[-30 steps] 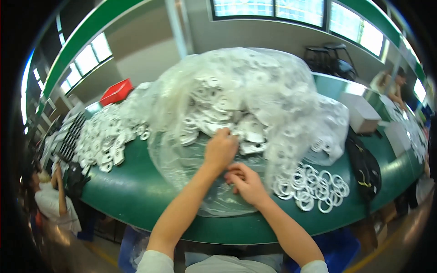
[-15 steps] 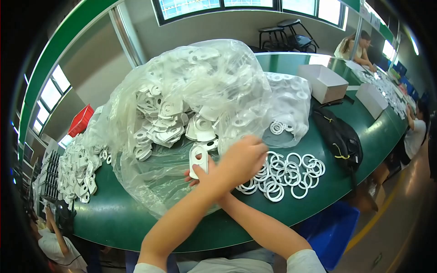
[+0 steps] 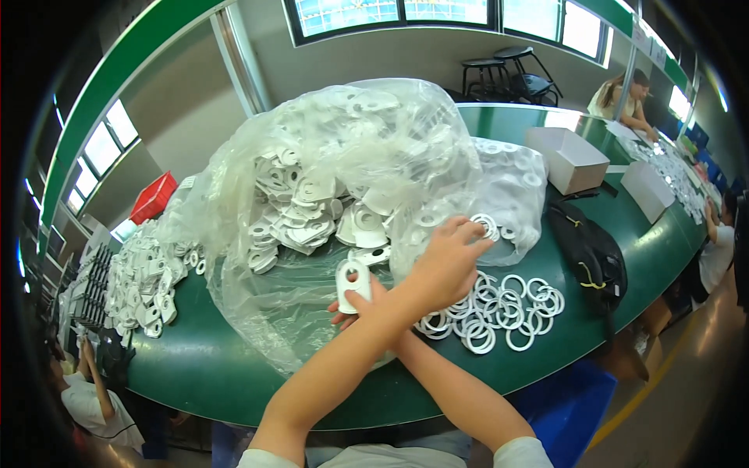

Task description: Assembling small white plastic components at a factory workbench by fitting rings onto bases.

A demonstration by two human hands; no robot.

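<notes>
My forearms cross, the left one over the right. My left hand (image 3: 448, 264) is on the right side, over the near edge of a clear bag of white rings (image 3: 511, 187), with its fingers apart and slightly bent; I see nothing in them. A white ring (image 3: 487, 227) shows just past its fingertips. My right hand (image 3: 362, 299), on the left, is closed on a white plate with a round hole (image 3: 353, 282), thumb on its front. Loose white rings (image 3: 515, 308) lie in a pile on the green table beside my left hand.
A big clear plastic bag (image 3: 421, 117) full of white plates lies open in front. More white parts (image 3: 140, 285) are heaped at left near a red basket (image 3: 154, 196). At right are a black bag (image 3: 585, 242) and white boxes (image 3: 566, 160). Other people sit at both sides.
My left hand has moved up and right toward the bag of rings, and its fingers have spread. My right hand keeps its hold on the white plate. The view has shifted slightly.
</notes>
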